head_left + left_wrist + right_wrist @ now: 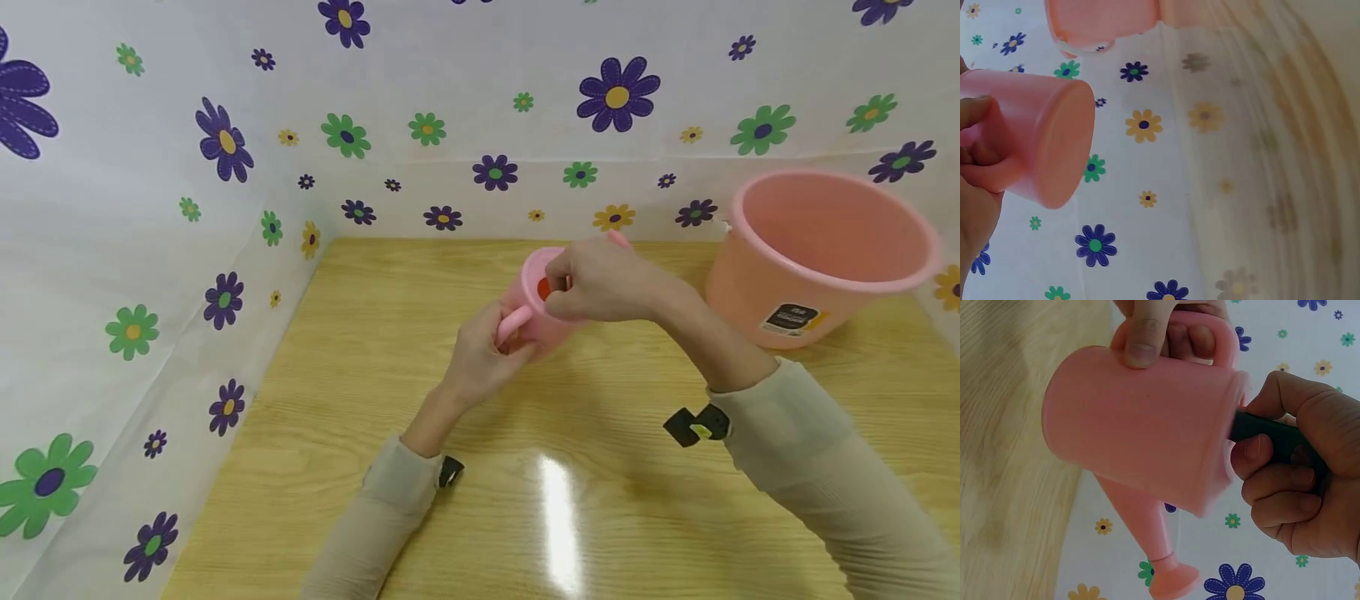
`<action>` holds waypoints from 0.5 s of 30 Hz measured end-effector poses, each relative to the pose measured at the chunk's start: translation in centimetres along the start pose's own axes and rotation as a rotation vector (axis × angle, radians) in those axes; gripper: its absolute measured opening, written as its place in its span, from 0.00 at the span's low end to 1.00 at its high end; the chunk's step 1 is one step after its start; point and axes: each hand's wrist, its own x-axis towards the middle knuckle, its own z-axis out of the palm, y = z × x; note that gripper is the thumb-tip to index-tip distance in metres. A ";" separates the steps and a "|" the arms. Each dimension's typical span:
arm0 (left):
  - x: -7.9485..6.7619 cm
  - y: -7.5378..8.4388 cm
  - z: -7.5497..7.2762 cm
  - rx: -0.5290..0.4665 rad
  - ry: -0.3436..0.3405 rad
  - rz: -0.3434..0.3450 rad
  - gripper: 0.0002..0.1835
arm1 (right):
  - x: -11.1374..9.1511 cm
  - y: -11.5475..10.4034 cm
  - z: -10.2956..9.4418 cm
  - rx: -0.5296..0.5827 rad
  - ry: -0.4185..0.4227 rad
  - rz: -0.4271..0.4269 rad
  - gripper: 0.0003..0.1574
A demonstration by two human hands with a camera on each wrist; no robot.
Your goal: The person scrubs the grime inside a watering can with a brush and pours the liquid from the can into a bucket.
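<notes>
Light beige sleeves (810,442) enter along the bottom and lower right of the head view, a dark strap (697,427) at the right cuff and another dark piece (451,472) at the left. Beyond the cuffs, the left hand (483,354) grips the loop handle (514,323) of a pink toy watering can (543,335) near the centre of the frame, fingers passed through the loop and thumb pressed along the body. The can thus sits just beyond that grip, off the tabletop, its round base showing in the left wrist view.

The right hand (611,279) reaches across the can's mouth, fingers curled tightly round a dark green handle (1275,439) whose far end goes in at the rim; what it belongs to is hidden. A patch of orange-red (543,289) shows inside the mouth.

The can is smooth, plain pink plastic, tilted in the right wrist view, with a tapering spout (1141,515) running to a flared rose (1174,581) at the lower centre.

Beneath lies a wood-grain tabletop (375,333). A larger pink bucket (750,283) with a black label (791,319) stands at the right, before a white flower-printed sheet (450,50).
</notes>
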 end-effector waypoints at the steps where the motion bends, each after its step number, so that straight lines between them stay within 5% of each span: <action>1: 0.0 -0.2 0.1 0.007 -0.005 0.001 0.16 | -0.1 0.1 -0.1 0.011 -0.005 0.013 0.10; 7: 0.0 -0.7 -0.3 0.042 -0.053 -0.003 0.16 | -0.3 0.0 -1.5 -0.009 -0.047 0.039 0.09; 15: -0.2 -0.5 -0.5 0.069 -0.100 -0.069 0.18 | 0.3 0.3 -0.6 -0.149 -0.065 0.040 0.03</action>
